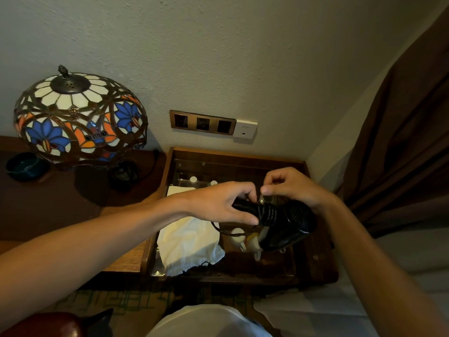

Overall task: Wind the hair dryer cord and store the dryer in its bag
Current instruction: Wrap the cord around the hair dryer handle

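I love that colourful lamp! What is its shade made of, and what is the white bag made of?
The lamp shade looks like stained glass: blue, orange and white pieces in dark metal-looking strips. The white bag seems to be soft cloth: it wrinkles and has a gathered edge.

Wall: pale, textured; socket panel.
Side table: dark wood; stained-glass lamp.
Curtain: brown.

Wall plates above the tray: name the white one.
It is the plate at the right end of the row, a plain white square; the three plates to its left are dark, set in one bronze-coloured frame.
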